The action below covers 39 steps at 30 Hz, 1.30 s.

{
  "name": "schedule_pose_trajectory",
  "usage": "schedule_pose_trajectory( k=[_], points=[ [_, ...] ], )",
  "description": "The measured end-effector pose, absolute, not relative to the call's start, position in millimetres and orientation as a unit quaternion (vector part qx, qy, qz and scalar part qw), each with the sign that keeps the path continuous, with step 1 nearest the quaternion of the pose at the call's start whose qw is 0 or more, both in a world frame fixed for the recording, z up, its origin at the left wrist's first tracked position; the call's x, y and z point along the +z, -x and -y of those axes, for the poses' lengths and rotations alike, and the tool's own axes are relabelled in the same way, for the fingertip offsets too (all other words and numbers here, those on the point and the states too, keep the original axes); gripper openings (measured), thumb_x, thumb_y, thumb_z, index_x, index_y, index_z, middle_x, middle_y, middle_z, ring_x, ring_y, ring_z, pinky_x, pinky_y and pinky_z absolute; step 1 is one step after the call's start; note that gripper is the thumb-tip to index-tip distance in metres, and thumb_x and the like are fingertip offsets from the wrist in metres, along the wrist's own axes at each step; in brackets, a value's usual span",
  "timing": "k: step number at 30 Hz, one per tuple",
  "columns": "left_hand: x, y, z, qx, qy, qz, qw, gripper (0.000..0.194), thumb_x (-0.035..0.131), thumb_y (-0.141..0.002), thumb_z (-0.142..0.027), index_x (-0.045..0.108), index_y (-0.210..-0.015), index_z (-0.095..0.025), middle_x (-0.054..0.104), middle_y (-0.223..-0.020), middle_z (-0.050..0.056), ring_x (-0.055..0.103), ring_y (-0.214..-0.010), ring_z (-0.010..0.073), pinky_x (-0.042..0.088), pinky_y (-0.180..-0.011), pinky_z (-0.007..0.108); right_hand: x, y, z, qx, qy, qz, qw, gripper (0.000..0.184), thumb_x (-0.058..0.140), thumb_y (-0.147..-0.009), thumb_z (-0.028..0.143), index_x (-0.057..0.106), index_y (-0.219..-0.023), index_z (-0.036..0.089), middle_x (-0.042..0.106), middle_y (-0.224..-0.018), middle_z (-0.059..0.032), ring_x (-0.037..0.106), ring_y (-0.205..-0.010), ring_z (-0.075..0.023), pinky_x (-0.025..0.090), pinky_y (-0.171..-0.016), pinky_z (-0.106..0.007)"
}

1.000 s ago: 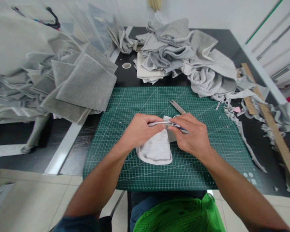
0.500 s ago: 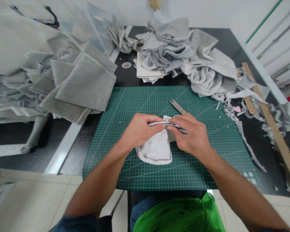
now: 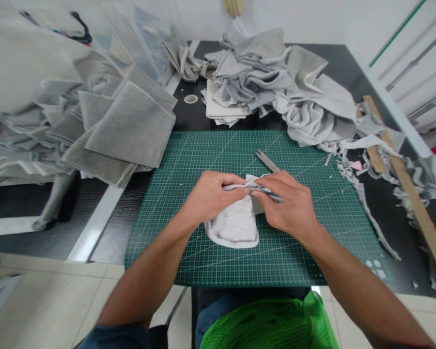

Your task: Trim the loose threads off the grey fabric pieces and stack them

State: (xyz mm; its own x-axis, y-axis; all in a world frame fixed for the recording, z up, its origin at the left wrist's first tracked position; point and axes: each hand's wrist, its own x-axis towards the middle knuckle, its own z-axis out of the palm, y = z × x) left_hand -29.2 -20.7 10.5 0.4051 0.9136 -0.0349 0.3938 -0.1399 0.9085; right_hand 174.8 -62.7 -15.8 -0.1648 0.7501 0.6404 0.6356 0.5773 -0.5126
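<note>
A light grey fabric piece point(image 3: 234, 220) with a thick curved rim hangs from my fingers over the green cutting mat point(image 3: 203, 150). My left hand point(image 3: 218, 194) pinches its upper edge between thumb and fingers. Just to the right, my right hand point(image 3: 287, 198) grips small metal snips point(image 3: 272, 195) with a dark handle, their tip against the fabric at my left fingertips. Whether the blades are apart is too small to tell. Scissors point(image 3: 266, 160) lie on the mat beyond my right hand, which hides their handles.
Folded grey fabric pieces point(image 3: 131, 126) are piled at the left. Another fabric heap point(image 3: 254, 72) covers the table's back, beside a tape roll point(image 3: 191, 99). At the right, a wooden ruler point(image 3: 414, 194) lies among fabric scraps point(image 3: 370, 218).
Both hands, the fabric and the snips stay almost in place, with only slight finger movement at the edge. The whole view has shifted a little.
</note>
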Motion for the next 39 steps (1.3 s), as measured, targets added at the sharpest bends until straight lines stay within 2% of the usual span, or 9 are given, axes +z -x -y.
schedule_pose_trajectory(
  k=[7, 11, 15, 19, 26, 39],
  points=[
    [9.7, 28.8, 19.7, 0.288, -0.685, -0.452, 0.493, 0.018, 0.074, -0.081, -0.028, 0.080, -0.094, -0.017, 0.079, -0.087, 0.003, 0.069, -0.076, 0.0154, 0.049, -0.061, 0.022, -15.0, -175.5, 62.4, 0.051, 0.452, 0.767, 0.454, 0.014, 0.068, -0.093, 0.020, 0.075, -0.105, 0.021, 0.077, -0.097, -0.0063, 0.071, -0.091, -0.0213, 0.059, -0.084, -0.038],
    [11.0, 28.3, 19.7, 0.287, -0.675, -0.436, 0.521, 0.023, 0.075, -0.079, -0.028, 0.074, -0.099, -0.016, 0.074, -0.078, 0.002, 0.064, -0.067, 0.0130, 0.047, -0.058, 0.022, -16.6, -175.4, 62.3, 0.053, 0.452, 0.765, 0.456, 0.015, 0.068, -0.093, 0.020, 0.075, -0.106, 0.022, 0.077, -0.098, -0.0058, 0.071, -0.091, -0.0218, 0.059, -0.085, -0.039],
    [12.5, 28.9, 19.9, 0.320, -0.652, -0.422, 0.542, 0.036, 0.073, -0.071, -0.013, 0.060, -0.104, -0.018, 0.067, -0.074, -0.003, 0.060, -0.062, 0.0107, 0.043, -0.055, 0.021, -18.9, -176.8, 61.4, 0.066, 0.470, 0.751, 0.459, 0.015, 0.070, -0.091, 0.022, 0.076, -0.105, 0.022, 0.077, -0.099, -0.0064, 0.071, -0.093, -0.0230, 0.058, -0.086, -0.041],
    [14.4, 29.6, 18.9, 0.341, -0.650, -0.401, 0.548, 0.030, 0.063, -0.066, -0.005, 0.059, -0.093, -0.017, 0.063, -0.074, -0.003, 0.057, -0.063, 0.0097, 0.040, -0.055, 0.020, -17.1, -177.6, 60.2, 0.086, 0.487, 0.739, 0.458, 0.016, 0.070, -0.091, 0.022, 0.076, -0.105, 0.022, 0.077, -0.098, -0.0062, 0.071, -0.092, -0.0229, 0.059, -0.087, -0.042],
    [16.4, 29.5, 17.4, 0.353, -0.626, -0.432, 0.545, 0.006, 0.066, -0.079, -0.016, 0.067, -0.085, -0.015, 0.066, -0.074, 0.001, 0.057, -0.063, 0.0103, 0.039, -0.055, 0.021, -14.9, -179.3, 58.9, 0.088, 0.501, 0.733, 0.452, 0.017, 0.070, -0.089, 0.020, 0.077, -0.104, 0.019, 0.077, -0.097, -0.0070, 0.071, -0.093, -0.0229, 0.059, -0.087, -0.040],
    [14.2, 29.8, 15.9, 0.346, -0.595, -0.448, 0.571, 0.010, 0.068, -0.084, -0.025, 0.069, -0.087, -0.016, 0.065, -0.073, 0.000, 0.053, -0.059, 0.0093, 0.038, -0.052, 0.021, -15.4, -179.8, 59.0, 0.084, 0.486, 0.737, 0.462, 0.017, 0.070, -0.089, 0.023, 0.076, -0.105, 0.021, 0.077, -0.098, -0.0065, 0.072, -0.093, -0.0232, 0.060, -0.087, -0.041]
  ],
)
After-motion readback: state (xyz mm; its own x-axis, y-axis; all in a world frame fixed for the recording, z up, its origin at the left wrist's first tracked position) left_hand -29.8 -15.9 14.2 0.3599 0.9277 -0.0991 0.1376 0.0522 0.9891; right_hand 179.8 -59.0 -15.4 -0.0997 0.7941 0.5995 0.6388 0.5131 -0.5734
